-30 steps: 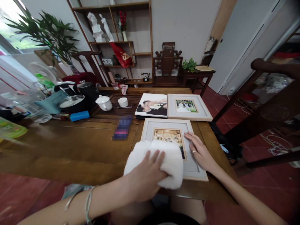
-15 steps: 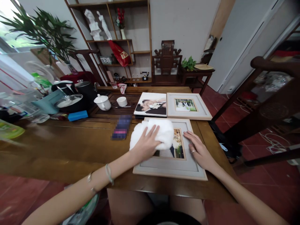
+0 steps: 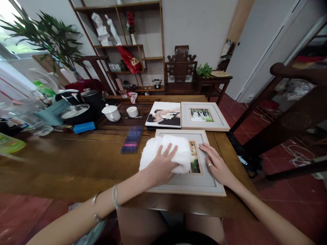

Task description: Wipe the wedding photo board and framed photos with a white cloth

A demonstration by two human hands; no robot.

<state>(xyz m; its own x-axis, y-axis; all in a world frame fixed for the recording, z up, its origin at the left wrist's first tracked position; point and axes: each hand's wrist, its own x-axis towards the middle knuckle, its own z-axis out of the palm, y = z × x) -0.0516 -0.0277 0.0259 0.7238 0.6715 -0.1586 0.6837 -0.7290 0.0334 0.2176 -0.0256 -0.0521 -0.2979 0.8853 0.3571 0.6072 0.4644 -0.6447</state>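
Note:
A picture frame (image 3: 186, 189) with a light wood edge and pale mat lies flat on the table in front of me. My left hand (image 3: 163, 163) presses a white cloth (image 3: 150, 153) onto its left and middle part, fingers spread over the fabric and holding it against the frame. Much of the photo (image 3: 195, 158) inside is hidden under the cloth; its right strip shows. On the frame's right side rests my right hand (image 3: 216, 163), fingers extended and nothing in it, with a ring on one finger.
Behind the frame lie a second framed photo (image 3: 222, 117) and a photo album (image 3: 153, 115). A blurred dark blue item (image 3: 131, 139) is to the left. Farther left stand a white lidded cup (image 3: 111, 113), a small white bowl (image 3: 132, 111), a blue block (image 3: 84, 127) and a dark pan (image 3: 76, 115).
My left hand and the white cloth have slid slightly toward me, covering more of the photo's lower part. My right hand stays on the frame's right side.

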